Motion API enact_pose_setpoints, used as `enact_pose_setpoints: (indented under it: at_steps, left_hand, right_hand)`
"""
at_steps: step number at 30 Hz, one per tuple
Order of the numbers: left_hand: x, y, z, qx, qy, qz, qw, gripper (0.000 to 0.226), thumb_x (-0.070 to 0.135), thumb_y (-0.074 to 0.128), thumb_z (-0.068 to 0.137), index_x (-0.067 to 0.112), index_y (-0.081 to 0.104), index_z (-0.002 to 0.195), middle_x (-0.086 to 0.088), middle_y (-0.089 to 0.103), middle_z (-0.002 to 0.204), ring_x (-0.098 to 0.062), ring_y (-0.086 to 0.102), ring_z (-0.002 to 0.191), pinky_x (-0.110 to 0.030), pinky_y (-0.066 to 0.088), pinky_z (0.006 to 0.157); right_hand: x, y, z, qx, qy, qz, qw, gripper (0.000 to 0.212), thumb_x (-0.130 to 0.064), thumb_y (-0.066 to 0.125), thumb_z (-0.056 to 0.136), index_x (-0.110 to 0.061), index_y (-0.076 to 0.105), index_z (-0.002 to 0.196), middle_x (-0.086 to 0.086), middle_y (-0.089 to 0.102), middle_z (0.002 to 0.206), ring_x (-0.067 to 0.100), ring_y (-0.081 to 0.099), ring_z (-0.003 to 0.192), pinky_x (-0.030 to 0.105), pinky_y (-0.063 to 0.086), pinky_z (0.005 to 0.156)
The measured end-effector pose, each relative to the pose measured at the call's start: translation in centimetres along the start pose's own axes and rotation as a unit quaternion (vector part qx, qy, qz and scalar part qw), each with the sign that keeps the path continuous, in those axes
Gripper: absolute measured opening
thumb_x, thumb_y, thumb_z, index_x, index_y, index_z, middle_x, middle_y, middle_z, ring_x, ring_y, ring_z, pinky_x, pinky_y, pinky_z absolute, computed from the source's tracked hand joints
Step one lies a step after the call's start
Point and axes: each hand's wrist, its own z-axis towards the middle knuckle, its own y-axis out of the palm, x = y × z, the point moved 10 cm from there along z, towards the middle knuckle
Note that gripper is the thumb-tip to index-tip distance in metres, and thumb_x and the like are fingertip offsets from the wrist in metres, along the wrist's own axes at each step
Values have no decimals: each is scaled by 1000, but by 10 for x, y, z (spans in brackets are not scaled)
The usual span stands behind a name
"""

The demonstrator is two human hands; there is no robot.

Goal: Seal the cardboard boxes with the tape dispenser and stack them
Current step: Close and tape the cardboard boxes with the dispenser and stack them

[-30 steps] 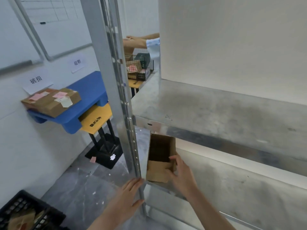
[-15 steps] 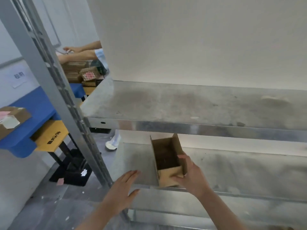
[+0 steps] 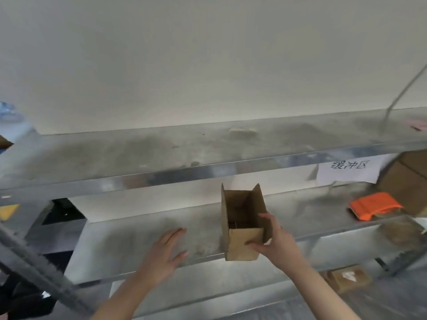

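Pale wall (image 3: 208, 65) behind a metal rack. Upper shelf (image 3: 115, 155) dusty and stained. On the middle shelf (image 3: 138, 234), at its front edge, stands a small cardboard box (image 3: 241, 241), upright, top open, flaps up. Right hand (image 3: 277, 244) grips its near right corner: thumb on the front panel, fingers (image 3: 265, 219) curled over the right wall. Cannot tell whether the box rests fully on the shelf.

Left hand (image 3: 165, 257) lies palm down at the shelf's front lip, left of the box and apart from it, fingers straight and close together, thumb out.

Orange tape dispenser (image 3: 375, 205), blurred, lies far right on the same shelf, well apart from the box. Paper label (image 3: 349, 172) hangs behind it.
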Motion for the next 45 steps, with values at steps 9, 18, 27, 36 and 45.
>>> enact_pose_setpoints:
  at_steps: [9, 18, 27, 36, 45]
  left_hand:
    - [152, 86, 38, 10, 26, 14, 1000, 78, 81, 23, 81, 39, 26, 146, 27, 20, 144, 5, 17, 138, -19, 15, 115]
    - [237, 151, 70, -32, 23, -13, 999, 69, 80, 27, 80, 51, 21, 143, 33, 12, 148, 10, 7, 139, -17, 10, 112]
    - [277, 193, 158, -24, 5, -20, 1000, 96, 93, 12, 67, 40, 21, 146, 27, 14, 147, 5, 6, 142, -17, 6, 113]
    - [321, 233, 223, -42, -27, -29, 998, 110, 97, 6, 57, 37, 18, 148, 29, 9, 144, 7, 3, 138, -16, 5, 112]
    - [327, 260, 214, -58, -76, -12, 995, 74, 73, 30, 83, 40, 13, 148, 27, 9, 153, 5, 1, 141, -19, 9, 114]
  right_hand:
    - [109, -142, -29, 11, -19, -54, 998, 84, -52, 78, 73, -32, 33, 141, -14, 55, 113, 15, 62, 96, 19, 36, 71]
    - [209, -218, -15, -9, 3, -38, 999, 103, -52, 82, 68, -30, 25, 150, -9, 51, 141, 17, 56, 120, 25, 46, 90]
    - [282, -265, 50, -24, -27, -48, 998, 101, -48, 82, 71, -36, 18, 148, -23, 38, 138, 13, 49, 128, 15, 35, 88]
    - [351, -275, 113, -95, 25, -18, 995, 102, -63, 76, 66, -41, 19, 148, -9, 57, 131, 14, 58, 115, 29, 48, 92]
    - [361, -237, 130, -187, 18, 40, 981, 99, -53, 82, 66, -46, 23, 144, -25, 54, 126, 1, 51, 117, 33, 47, 103]
